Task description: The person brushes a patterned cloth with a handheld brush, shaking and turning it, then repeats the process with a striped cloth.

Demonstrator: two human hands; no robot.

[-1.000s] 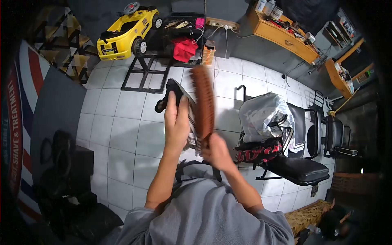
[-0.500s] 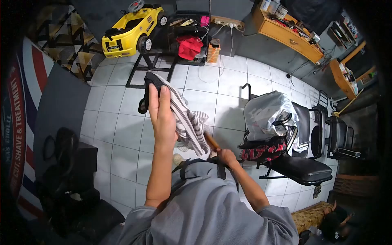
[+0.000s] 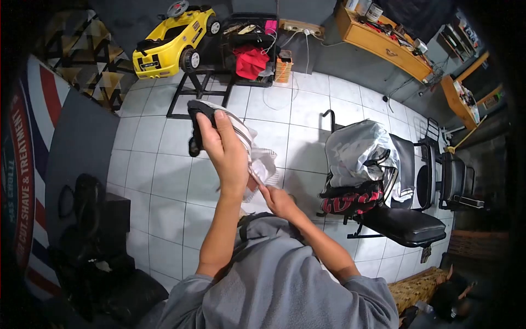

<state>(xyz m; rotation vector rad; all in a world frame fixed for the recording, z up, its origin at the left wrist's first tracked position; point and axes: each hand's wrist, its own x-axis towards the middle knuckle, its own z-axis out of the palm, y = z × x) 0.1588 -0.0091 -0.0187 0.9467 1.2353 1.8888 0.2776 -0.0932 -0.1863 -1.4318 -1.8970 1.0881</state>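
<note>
A white barber cape (image 3: 241, 124) with dark stripes and a black neckband hangs folded from my left hand (image 3: 227, 153). The fingers and thumb of that hand pinch it near the black band, and the lower folds (image 3: 266, 162) drop toward the floor. Close against those folds, my right hand (image 3: 279, 202) is closed around a tool with a brown wooden handle (image 3: 255, 179). The far end of the tool is hidden by the cloth and my left forearm.
On the right stands a black barber chair (image 3: 405, 227) with a silvery cape (image 3: 356, 151) draped over it. A yellow toy car (image 3: 167, 46) rests on a black metal frame (image 3: 200, 93). Behind are an open black case (image 3: 252, 33) and a wooden drawer shelf (image 3: 383, 46).
My right hand has moved up and left with the brown-handled tool, toward the cape. My left hand has turned and shifted slightly, and the cape's folds have swung and bunched differently.
</note>
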